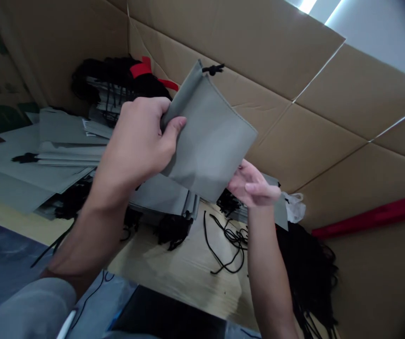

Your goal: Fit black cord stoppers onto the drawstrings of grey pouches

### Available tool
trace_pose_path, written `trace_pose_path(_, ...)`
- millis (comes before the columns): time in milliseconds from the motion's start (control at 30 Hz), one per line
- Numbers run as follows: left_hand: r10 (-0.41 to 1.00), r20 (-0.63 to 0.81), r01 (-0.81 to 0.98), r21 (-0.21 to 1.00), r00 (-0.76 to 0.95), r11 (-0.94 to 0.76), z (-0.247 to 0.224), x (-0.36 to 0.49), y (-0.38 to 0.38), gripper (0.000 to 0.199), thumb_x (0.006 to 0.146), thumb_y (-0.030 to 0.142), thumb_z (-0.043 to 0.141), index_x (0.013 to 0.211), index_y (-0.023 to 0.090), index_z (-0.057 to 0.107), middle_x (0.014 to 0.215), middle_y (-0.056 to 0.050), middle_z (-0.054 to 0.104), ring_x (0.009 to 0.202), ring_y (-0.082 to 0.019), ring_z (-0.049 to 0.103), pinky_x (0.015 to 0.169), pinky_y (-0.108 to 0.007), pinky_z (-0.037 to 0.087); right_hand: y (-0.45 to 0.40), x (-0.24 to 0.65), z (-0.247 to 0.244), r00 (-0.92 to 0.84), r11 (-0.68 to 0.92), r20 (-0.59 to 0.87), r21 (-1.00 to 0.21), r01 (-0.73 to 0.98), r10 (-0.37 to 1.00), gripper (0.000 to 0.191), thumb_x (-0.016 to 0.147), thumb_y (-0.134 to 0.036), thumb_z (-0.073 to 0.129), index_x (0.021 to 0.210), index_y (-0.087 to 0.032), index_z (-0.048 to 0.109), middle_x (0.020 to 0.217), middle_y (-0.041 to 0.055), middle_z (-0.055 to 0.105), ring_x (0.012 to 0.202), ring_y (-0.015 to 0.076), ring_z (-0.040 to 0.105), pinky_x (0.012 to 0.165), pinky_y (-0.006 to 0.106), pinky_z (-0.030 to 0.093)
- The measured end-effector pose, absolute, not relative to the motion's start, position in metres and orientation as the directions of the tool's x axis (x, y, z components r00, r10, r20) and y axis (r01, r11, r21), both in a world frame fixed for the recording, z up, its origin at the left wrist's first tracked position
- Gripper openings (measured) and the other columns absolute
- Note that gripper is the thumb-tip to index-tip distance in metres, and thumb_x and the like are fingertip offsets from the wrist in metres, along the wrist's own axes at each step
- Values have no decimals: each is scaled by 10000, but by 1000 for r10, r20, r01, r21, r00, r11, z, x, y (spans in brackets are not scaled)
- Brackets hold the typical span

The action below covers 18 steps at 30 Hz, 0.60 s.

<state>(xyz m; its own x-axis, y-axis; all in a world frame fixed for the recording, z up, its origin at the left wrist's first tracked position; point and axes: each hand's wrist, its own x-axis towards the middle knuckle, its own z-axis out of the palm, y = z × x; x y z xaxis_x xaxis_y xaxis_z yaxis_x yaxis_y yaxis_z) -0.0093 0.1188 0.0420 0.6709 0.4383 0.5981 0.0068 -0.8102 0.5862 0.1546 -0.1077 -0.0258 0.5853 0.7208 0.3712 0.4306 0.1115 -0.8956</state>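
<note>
Grey fabric pouch (207,136), blk cord (228,240), red strip (369,214), tan cardboard (329,89)

Left hand (135,141) pinching grey drawstring pouch (209,132); right hand (253,183) just beneath;

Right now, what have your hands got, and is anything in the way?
Left hand pinching gray drawstring pouch. Right hand open behind it. Below, loose black cords, not touching either hand.

We look to be in a packing workroom: cardboard panels (329,117) wall the upper right, grey drawstring pouches (64,155) lie stacked at left, and black cords (226,240) lie below centre.
</note>
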Motion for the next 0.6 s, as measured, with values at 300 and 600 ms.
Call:
trace_pose_path(300, 369, 530, 123, 443, 763, -888, -4, -10, 185, 412, 1049, 492, 769, 805, 206, 602, 699, 3, 528, 736, -162, 341, 792, -350, 379, -61, 124, -43, 722, -91, 245, -916, 392, 647, 376, 965, -499, 802, 1196, -253, 636, 924, 10, 709, 686, 170, 668, 612, 341, 602)
trace_pose_path(600, 239, 434, 41, 417, 868, -908, -106, 13, 247, 380, 1106, 488, 770, 1291, 157, 743, 1212, -80, 772, 1048, -227, 769, 965, -436, 689, -29, 121, -90, 834, -355, 246, -819, 451, 493, 509, 845, -285, 852, 1234, -270, 523, 1025, 13, 652, 955, 251, 705, 863, 416, 590)
